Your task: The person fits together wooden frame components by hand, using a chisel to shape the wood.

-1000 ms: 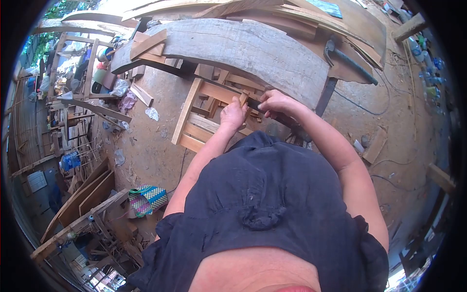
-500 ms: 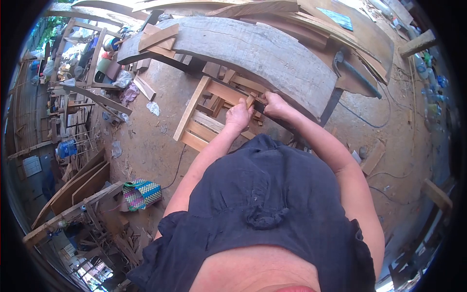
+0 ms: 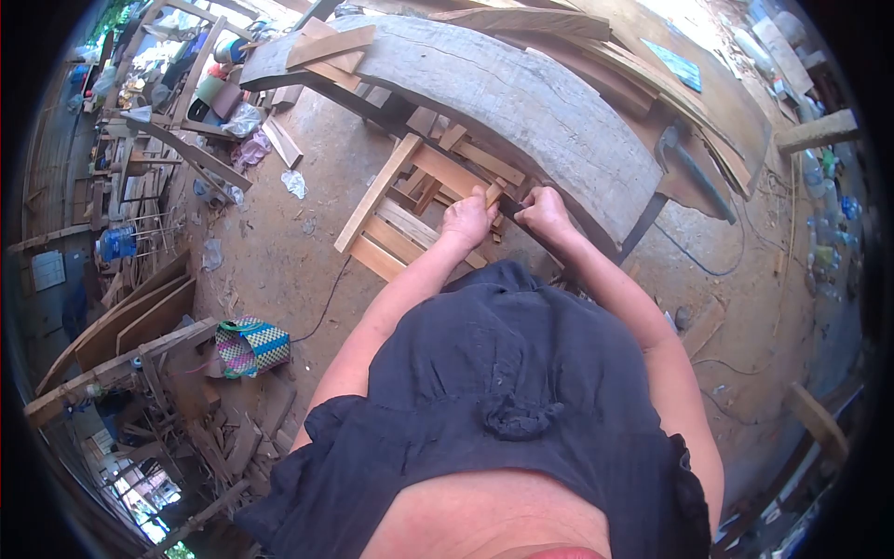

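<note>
My left hand point(image 3: 468, 220) is closed around a small wooden piece point(image 3: 494, 193) whose end sticks up past the fingers. Close beside it, my right hand point(image 3: 547, 213) is curled shut. A dark, narrow edge lies by its fingertips, and I cannot make out what they grip. Under and left of my hands lies a pale wooden frame point(image 3: 377, 193) with several slats. Beyond the hands stretches a long, thick, curved grey plank point(image 3: 503, 88).
A hammer point(image 3: 694, 172) lies at the plank's right end. Two short boards point(image 3: 331, 47) rest on its left end. A woven checkered bag point(image 3: 251, 347) sits on the floor at left, near scrap wood point(image 3: 244, 443). A cord point(image 3: 326, 317) runs across the floor.
The view has shifted slightly, so the surroundings sit differently. My right hand has drawn a little away from the left, which keeps its hold on the small wooden piece.
</note>
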A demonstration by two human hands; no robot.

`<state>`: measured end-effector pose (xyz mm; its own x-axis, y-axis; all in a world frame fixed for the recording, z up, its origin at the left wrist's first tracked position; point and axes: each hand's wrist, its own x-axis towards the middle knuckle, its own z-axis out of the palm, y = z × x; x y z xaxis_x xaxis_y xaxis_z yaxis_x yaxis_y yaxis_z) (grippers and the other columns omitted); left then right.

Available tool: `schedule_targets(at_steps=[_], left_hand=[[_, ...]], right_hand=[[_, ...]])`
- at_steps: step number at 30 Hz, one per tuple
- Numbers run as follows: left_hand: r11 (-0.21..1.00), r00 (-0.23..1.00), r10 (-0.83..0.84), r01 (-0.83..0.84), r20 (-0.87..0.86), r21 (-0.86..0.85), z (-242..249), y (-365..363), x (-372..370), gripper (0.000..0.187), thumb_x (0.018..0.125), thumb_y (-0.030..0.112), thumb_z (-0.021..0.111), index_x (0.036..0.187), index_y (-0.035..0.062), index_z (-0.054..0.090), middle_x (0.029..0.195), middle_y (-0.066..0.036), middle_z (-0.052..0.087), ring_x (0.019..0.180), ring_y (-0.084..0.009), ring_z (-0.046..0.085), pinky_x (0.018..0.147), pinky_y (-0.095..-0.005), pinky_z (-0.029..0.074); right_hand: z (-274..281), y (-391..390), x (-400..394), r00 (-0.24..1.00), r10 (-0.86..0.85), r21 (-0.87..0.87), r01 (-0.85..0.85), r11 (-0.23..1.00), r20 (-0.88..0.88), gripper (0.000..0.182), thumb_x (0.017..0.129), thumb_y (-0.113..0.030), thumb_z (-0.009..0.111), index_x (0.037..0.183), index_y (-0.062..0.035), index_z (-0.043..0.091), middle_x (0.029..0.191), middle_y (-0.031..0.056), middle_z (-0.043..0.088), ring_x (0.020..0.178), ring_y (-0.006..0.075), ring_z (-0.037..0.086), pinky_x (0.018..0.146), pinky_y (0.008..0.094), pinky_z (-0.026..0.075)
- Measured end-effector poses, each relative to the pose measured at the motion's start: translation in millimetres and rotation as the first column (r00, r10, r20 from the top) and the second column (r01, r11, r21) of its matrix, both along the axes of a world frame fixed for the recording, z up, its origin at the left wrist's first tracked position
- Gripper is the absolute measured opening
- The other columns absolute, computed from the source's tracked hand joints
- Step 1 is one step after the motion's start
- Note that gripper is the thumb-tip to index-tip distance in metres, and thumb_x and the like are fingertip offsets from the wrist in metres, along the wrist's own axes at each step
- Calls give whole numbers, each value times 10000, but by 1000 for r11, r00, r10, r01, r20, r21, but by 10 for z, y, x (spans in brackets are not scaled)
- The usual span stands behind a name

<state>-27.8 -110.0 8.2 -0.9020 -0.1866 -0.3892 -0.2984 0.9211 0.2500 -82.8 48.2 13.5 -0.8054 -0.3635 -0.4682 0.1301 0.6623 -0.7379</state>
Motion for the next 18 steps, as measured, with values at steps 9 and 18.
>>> schedule_targets(at_steps=[9, 18], left_hand=[[1000, 1000, 7, -8, 13, 25, 23, -3, 4, 385, 862, 381, 518, 963, 15, 454, 789, -231, 629, 808, -396, 620, 726, -474, 486], [999, 1000, 2, -2, -4, 32, 20, -20, 22, 374, 863, 376, 521, 962, 22, 454, 801, -223, 633, 812, -383, 625, 733, -465, 486]], right_hand=[[113, 116, 92, 955, 182, 99, -163, 982, -236, 234, 776, -256, 618, 886, -50, 635, 774, 185, 630, 758, 340, 622, 679, 418, 478], [6, 81, 214, 926, 256, 251, -188, 950, -276, 267, 851, -268, 530, 960, -25, 546, 792, 223, 621, 810, 396, 600, 722, 486, 466]])
